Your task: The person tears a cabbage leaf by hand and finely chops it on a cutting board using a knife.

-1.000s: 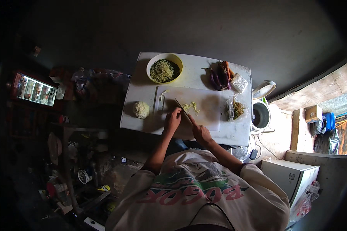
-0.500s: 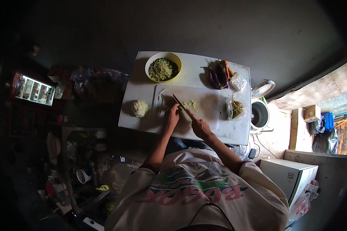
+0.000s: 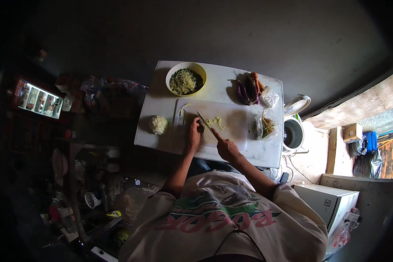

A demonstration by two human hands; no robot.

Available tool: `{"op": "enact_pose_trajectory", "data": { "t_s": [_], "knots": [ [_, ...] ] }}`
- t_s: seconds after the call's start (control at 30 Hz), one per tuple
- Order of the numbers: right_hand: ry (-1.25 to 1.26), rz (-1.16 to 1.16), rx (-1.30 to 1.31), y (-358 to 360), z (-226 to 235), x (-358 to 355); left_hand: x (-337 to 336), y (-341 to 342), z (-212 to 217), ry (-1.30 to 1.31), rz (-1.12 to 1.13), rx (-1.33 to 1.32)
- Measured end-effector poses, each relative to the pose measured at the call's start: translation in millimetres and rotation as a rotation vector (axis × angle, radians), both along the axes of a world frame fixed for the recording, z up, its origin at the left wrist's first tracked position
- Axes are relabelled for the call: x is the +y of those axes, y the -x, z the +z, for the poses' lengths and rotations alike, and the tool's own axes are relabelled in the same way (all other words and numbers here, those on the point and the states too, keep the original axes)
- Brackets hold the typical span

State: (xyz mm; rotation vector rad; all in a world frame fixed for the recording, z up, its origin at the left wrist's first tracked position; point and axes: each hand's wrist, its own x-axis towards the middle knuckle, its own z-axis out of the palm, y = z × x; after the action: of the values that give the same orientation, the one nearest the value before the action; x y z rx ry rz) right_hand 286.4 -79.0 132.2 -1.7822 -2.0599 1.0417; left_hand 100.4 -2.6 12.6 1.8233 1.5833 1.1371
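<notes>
My right hand (image 3: 228, 150) is wrapped round the handle of a knife (image 3: 207, 124). Its blade slants up and left over a white cutting board (image 3: 237, 117). Just left of the blade, my left hand (image 3: 193, 136) has its fingers curled on the board. Whatever those fingers hold is hidden from view. Chopped pale green pieces (image 3: 215, 123) lie to the right of the blade. A pale strip of vegetable (image 3: 183, 109) rests at the board's far left. Beside the board on the left sits a round pale cabbage (image 3: 158, 125).
At the table's far left stands a yellow bowl (image 3: 202, 70) of chopped greens. Purple eggplants (image 3: 247, 93), carrots (image 3: 254, 79) and a bag of greens (image 3: 266, 125) lie at the right. An open rice cooker (image 3: 294, 133) adjoins the table (image 3: 264, 153); a white refrigerator (image 3: 321, 198) stands lower right.
The knife and my right hand have shifted slightly, the blade tip a little lower. My left hand stays beside the blade. The whole view has tilted slightly.
</notes>
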Motion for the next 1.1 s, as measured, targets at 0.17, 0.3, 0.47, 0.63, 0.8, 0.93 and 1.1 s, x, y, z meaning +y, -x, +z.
{"op": "enact_pose_trajectory", "data": {
  "t_s": [0.17,0.3,0.47,0.63,0.8,0.93,1.1],
  "knots": [
    [-0.046,-0.044,-0.043,-5,-28,-23,-8,-10,4,0.048,-0.086,0.033],
    [-0.103,-0.039,0.022,0,-35,-1,-12,1,-9,-0.017,-0.126,0.070],
    [-0.068,-0.007,0.042,-3,-21,-13,-5,6,-12,-0.116,-0.094,-0.037],
    [-0.067,-0.068,-0.013,-5,-36,-14,0,-7,32,0.201,-0.090,0.068],
    [-0.055,-0.030,0.046,2,-17,1,4,3,10,0.068,-0.074,-0.002],
    [-0.063,-0.014,0.053,-2,-21,-20,9,0,14,0.136,0.002,-0.053],
    [-0.180,-0.084,0.053,3,-42,-12,6,-8,29,0.218,-0.058,-0.033]
  ]
}}
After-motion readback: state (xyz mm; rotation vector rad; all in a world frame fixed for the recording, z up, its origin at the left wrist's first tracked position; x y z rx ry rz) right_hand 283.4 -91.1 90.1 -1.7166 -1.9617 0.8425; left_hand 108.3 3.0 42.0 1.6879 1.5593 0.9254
